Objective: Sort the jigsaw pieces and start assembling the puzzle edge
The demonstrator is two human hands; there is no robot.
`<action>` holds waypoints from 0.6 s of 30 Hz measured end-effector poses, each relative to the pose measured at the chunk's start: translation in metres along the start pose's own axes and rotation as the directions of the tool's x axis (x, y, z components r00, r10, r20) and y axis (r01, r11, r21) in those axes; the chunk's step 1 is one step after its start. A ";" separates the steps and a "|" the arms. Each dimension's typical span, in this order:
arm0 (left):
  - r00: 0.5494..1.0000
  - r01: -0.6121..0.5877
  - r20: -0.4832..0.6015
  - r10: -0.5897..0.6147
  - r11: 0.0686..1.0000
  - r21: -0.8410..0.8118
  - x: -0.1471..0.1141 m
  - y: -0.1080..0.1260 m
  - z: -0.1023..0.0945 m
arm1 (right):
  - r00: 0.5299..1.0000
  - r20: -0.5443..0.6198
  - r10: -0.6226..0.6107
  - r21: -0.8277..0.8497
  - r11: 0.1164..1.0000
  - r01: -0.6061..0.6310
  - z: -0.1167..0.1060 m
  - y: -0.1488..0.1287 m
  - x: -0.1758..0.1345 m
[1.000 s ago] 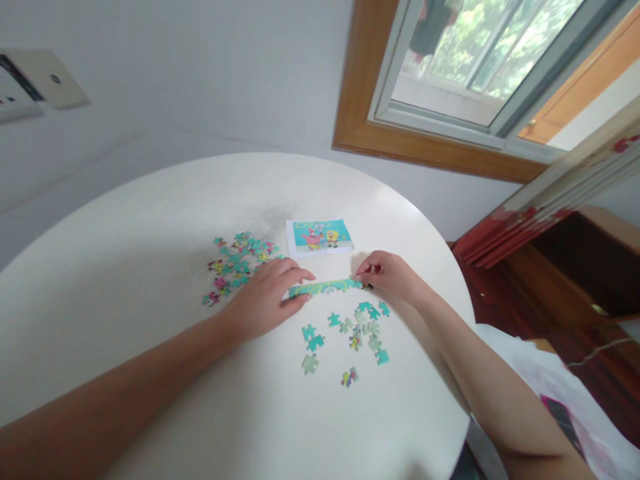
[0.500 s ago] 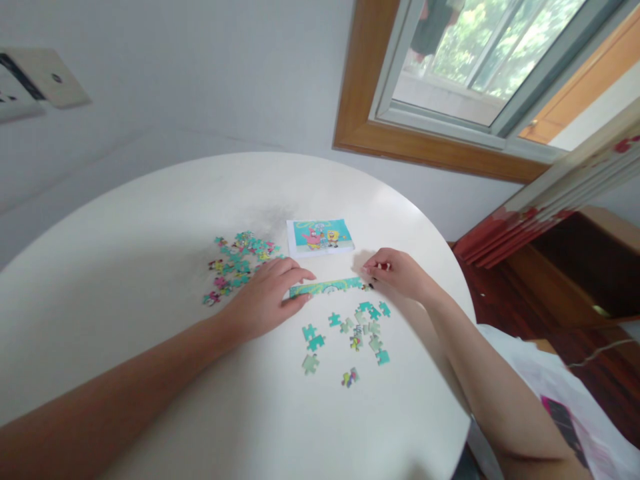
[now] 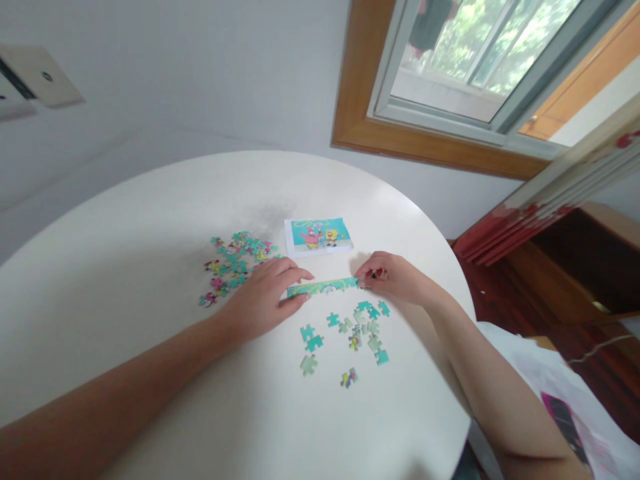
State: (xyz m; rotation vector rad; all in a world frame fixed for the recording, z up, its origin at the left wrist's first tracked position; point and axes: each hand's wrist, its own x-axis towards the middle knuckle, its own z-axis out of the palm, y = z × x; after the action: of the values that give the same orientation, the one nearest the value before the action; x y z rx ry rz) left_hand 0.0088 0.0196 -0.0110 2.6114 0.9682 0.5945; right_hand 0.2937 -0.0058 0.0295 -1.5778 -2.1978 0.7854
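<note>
A narrow strip of joined jigsaw pieces, teal with yellow markings, lies flat on the white table. My left hand steadies its left end, thumb below and index finger above. At the strip's right end, my right hand has its fingertips pinched together on a small puzzle piece, mostly hidden by the fingers. Just behind the strip is a reference picture card with cartoon figures. Nearer to me, loose teal and pale green pieces are scattered.
A heap of mixed puzzle pieces lies beside my left hand. The round table meets the wall at the back, below a wood-framed window. A white bag is at the right, beyond the table edge.
My right hand has moved slightly left and down, bringing its fingertips against the strip's right end. My left hand stays on the strip. The view has shifted a little.
</note>
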 end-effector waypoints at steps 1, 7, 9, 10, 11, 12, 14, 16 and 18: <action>1.000 0.001 0.000 -0.001 1.000 0.000 0.000 0.000 0.000 | 1.000 -0.001 -0.002 0.000 1.000 0.002 0.001 0.000 0.000; 1.000 0.006 0.008 -0.006 1.000 0.007 0.000 -0.001 0.001 | 1.000 -0.012 -0.015 0.014 1.000 0.016 0.002 0.004 0.000; 1.000 0.011 0.009 -0.011 1.000 0.004 0.000 -0.001 0.001 | 0.999 -0.044 -0.010 0.023 1.000 0.011 -0.002 0.005 -0.002; 1.000 0.013 0.008 -0.013 1.000 0.003 0.000 0.000 0.000 | 0.998 -0.065 -0.010 0.025 1.000 0.011 -0.004 0.006 -0.003; 1.000 0.015 0.007 -0.015 1.000 0.003 0.000 0.000 0.000 | 0.996 -0.085 -0.011 0.023 1.000 0.013 -0.008 0.006 -0.004; 1.000 0.015 0.008 -0.015 1.000 0.005 0.000 0.000 0.000 | 0.995 -0.100 -0.015 0.018 1.000 0.017 -0.011 0.007 -0.006; 1.000 0.012 0.014 -0.012 1.000 0.008 0.000 0.000 0.000 | 0.995 -0.096 -0.018 -0.001 1.000 0.018 -0.018 0.008 -0.009; 1.000 0.008 0.019 -0.008 1.000 0.008 -0.001 0.000 0.000 | 0.998 -0.056 -0.005 -0.021 1.000 0.004 -0.023 0.008 -0.012; 1.000 0.005 0.016 -0.005 1.000 0.006 -0.001 -0.001 0.000 | 1.000 -0.003 0.003 -0.032 0.999 -0.003 -0.024 0.007 -0.013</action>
State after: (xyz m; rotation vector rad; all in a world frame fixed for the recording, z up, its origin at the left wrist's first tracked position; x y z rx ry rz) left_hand 0.0081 0.0195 -0.0115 2.6136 0.9732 0.5702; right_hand 0.3169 -0.0107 0.0447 -1.5971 -2.2173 0.7522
